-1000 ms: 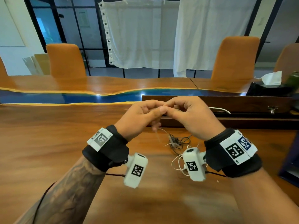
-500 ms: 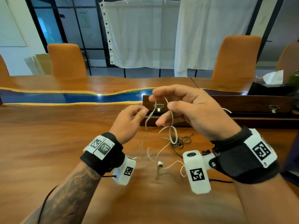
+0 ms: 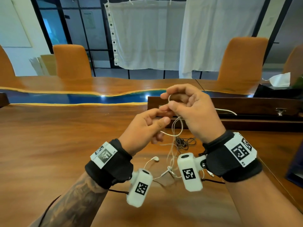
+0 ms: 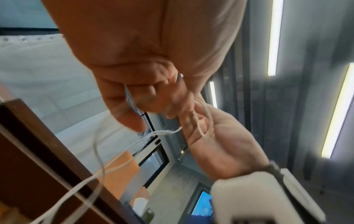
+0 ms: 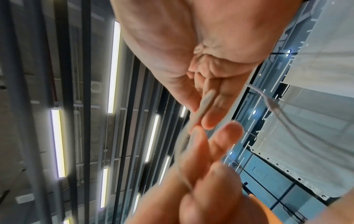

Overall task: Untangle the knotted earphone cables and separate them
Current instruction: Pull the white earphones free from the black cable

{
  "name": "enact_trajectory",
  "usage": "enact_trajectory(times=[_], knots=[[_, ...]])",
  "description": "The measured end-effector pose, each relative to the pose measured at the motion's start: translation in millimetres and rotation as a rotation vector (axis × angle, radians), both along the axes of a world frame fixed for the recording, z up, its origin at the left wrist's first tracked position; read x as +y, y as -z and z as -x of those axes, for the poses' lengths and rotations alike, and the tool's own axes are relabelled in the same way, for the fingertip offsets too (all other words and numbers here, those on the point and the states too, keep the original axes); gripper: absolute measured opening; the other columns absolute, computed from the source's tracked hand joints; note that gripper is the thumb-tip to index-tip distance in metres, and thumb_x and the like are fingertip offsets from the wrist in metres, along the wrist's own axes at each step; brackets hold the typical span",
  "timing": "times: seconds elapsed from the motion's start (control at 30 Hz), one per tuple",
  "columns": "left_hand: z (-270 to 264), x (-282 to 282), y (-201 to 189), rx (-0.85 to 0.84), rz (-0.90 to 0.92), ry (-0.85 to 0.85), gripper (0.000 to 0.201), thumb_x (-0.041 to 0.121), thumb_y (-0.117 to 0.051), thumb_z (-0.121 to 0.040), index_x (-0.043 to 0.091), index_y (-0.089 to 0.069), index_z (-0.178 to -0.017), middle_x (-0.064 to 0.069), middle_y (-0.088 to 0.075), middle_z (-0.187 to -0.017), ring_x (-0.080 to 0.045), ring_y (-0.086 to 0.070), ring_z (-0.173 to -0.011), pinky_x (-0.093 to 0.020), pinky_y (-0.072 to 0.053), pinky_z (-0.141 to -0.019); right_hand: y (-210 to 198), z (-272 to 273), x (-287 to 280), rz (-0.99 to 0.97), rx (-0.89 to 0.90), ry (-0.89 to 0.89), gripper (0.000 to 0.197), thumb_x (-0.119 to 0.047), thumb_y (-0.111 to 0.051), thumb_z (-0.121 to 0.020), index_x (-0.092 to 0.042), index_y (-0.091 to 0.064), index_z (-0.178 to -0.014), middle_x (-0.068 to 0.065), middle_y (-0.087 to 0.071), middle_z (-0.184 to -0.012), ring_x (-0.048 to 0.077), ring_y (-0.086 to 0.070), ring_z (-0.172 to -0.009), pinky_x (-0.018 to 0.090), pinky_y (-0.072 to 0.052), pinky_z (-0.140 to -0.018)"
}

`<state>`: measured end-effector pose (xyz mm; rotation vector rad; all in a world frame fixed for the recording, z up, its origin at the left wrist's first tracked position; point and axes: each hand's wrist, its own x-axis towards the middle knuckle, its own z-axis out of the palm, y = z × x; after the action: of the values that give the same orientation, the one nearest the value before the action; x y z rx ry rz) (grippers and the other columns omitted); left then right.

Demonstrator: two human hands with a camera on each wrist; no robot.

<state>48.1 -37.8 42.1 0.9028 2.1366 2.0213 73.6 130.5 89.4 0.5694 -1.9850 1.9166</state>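
Observation:
A white earphone cable [image 3: 177, 128] hangs in loops between my two raised hands, and its lower strands trail down to the wooden table [image 3: 49, 145]. My right hand [image 3: 168, 100] pinches a small loop of it between thumb and forefinger. My left hand [image 3: 161, 115] is just below and left of the right, its forefinger touching the right thumb. Its curled lower fingers hold a strand that comes out beneath them. One white earbud [image 3: 155, 159] lies on the table. A black earphone cable [image 3: 184, 142] lies bunched on the table behind the white strands. In the left wrist view the white cable [image 4: 204, 119] crosses the right palm.
A long dark wooden case [image 3: 246, 105] with a metal latch lies just beyond the hands. Orange chairs [image 3: 72, 61] stand at the table's far side. A black bag with a white mask [image 3: 278, 79] is at the far right. A blue object [image 3: 296, 169] sits at the right edge.
My left hand has risen and moved right until it touches the right hand. The right hand now holds a smaller loop. The earbud has come to rest farther left on the table.

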Motion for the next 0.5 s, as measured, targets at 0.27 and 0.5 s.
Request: enact_trajectory(times=[0.27, 0.5], knots=[[2.0, -42.2, 5.6, 0.006, 0.102, -0.166, 0.039, 0.041, -0.052, -0.093, 0.008, -0.066, -0.078, 0.004, -0.035, -0.057, -0.012, -0.034, -0.053, -0.027, -0.037, -0.052, -11.8, 11.9, 30.3, -0.052, 0.109, 0.382, 0.024, 0.001, -0.060, -0.096, -0.017, -0.062, -0.112, 0.005, -0.073, -0.105, 0.016, -0.075, -0.080, 0.028, -0.061, -0.066], [13.3, -27.3, -10.8, 0.172, 0.188, -0.178, 0.033, 0.028, -0.053, -0.102, 0.011, -0.067, -0.077, 0.015, -0.045, -0.052, -0.003, -0.038, -0.050, -0.015, -0.034, -0.053, 7.3, 13.8, 15.6, -0.674, 0.055, 0.520, 0.030, -0.060, -0.058, -0.093, -0.033, -0.072, -0.100, -0.008, -0.065, -0.075, 0.010, -0.062, -0.078, 0.034, -0.051, -0.070]])
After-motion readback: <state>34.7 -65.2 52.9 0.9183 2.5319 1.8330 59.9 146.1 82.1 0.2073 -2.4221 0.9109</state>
